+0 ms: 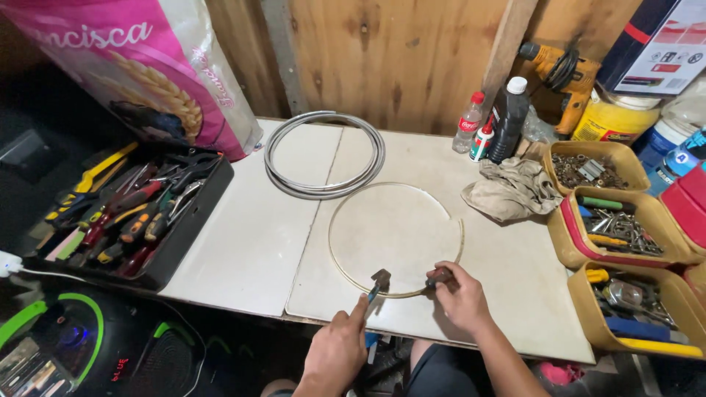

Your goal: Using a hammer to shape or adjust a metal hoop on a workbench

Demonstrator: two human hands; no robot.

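Observation:
A thin pale hoop of tubing (346,202) lies curled in an open ring on the white tabletop (250,242). My left hand (337,351) grips a pair of pliers (378,283) whose jaws sit at the ring's near edge. My right hand (460,298) pinches the ring a little to the right, closed around a small dark red-brown piece (439,276) on the tubing. Both hands are at the table's front edge.
A grey coiled cable (323,154) lies behind the ring. A black tray of screwdrivers and pliers (140,213) sits at left, a crumpled rag (511,190) and bottles (507,121) at right, with yellow bins of hardware (625,228) beyond. A pink sack (147,66) leans behind.

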